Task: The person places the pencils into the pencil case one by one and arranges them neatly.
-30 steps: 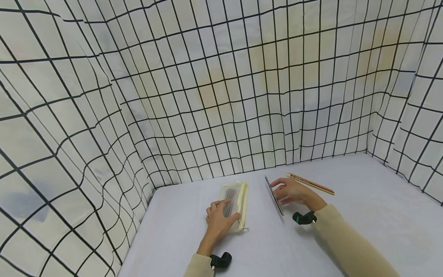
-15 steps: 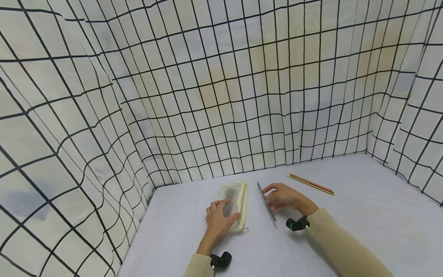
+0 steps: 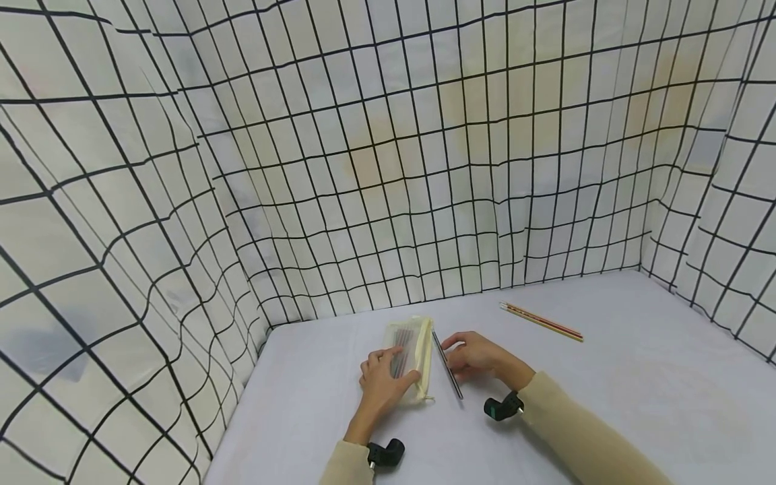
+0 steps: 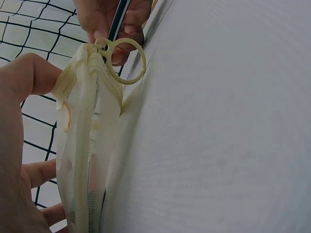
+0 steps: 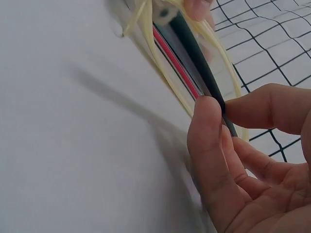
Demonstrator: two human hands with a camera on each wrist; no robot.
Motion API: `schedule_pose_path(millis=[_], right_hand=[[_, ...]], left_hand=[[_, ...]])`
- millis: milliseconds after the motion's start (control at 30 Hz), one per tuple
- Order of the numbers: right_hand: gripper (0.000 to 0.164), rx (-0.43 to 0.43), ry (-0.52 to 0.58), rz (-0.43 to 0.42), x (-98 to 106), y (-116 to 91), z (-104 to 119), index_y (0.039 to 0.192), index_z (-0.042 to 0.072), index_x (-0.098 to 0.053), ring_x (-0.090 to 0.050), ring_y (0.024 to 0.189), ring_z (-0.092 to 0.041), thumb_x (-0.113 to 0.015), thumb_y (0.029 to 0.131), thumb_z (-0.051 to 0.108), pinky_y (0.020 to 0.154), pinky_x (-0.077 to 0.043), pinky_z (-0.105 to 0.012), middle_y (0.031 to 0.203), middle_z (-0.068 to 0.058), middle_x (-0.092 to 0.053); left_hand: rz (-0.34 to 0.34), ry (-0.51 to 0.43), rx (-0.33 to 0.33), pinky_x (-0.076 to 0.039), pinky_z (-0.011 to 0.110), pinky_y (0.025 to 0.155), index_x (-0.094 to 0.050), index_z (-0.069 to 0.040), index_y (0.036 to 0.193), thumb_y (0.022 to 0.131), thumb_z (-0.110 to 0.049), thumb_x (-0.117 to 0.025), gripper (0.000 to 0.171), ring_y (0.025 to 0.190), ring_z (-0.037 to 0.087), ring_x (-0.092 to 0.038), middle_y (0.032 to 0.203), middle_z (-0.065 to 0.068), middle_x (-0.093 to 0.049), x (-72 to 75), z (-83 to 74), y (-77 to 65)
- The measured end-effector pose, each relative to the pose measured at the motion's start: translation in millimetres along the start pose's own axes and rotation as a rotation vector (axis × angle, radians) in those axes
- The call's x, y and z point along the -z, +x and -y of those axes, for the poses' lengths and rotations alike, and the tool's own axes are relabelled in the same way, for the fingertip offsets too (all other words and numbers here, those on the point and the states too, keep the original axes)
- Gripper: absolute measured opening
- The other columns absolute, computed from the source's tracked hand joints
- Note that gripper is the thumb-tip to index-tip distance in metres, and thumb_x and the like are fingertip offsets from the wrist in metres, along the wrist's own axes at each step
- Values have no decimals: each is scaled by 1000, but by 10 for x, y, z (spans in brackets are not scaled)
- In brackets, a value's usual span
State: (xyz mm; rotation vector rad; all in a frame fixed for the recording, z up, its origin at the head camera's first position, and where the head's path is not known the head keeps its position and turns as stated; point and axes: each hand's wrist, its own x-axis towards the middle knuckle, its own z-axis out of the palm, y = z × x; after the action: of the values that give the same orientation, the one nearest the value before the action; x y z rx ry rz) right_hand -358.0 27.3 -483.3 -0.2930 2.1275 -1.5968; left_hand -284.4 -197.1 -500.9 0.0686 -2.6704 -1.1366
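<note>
A pale yellow, see-through zip pencil pouch (image 3: 421, 343) lies on the table with several pencils showing inside. My left hand (image 3: 382, 380) holds it, fingers spread over its mesh side and thumb at the zipped edge. The mouth of the pouch gapes, and a cream zipper-pull ring (image 4: 144, 60) hangs from its near end in the left wrist view. Just right of the pouch, my right hand (image 3: 475, 356) pinches a dark pencil (image 3: 447, 367) between thumb and fingers. In the right wrist view this dark pencil (image 5: 194, 56) overlaps the pouch's mouth, beside a red stripe.
Red and yellow pencils (image 3: 541, 321) lie together on the white tablecloth (image 3: 606, 397), behind and right of my right hand. White curtains with a black grid (image 3: 436, 202) stand at the back and both sides.
My right hand has carried the dark pencil left and nearer to me, right up to the pouch. The left hand and pouch have stayed in place.
</note>
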Motion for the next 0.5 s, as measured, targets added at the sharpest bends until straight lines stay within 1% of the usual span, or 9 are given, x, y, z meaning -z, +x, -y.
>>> schedule_pose_path(millis=[267, 500], right_hand=[[48, 29, 12, -46, -109, 95, 47, 129, -2, -59, -63, 73, -16, -62, 81, -3, 64, -56, -29, 91, -9, -71], [46, -10, 62, -68, -187, 205, 89, 131, -2, -58, -64, 74, -15, -64, 85, 0, 62, -56, -27, 92, -10, -71]], left_hand=[[-1, 5, -2, -30, 64, 103, -62, -17, 136, 73, -41, -74, 69, 128, 39, -37, 138, 18, -48, -9, 4, -4], [1, 7, -8, -30, 64, 102, -62, -17, 136, 74, -41, -74, 68, 127, 39, -37, 137, 18, -48, -5, -1, -2]])
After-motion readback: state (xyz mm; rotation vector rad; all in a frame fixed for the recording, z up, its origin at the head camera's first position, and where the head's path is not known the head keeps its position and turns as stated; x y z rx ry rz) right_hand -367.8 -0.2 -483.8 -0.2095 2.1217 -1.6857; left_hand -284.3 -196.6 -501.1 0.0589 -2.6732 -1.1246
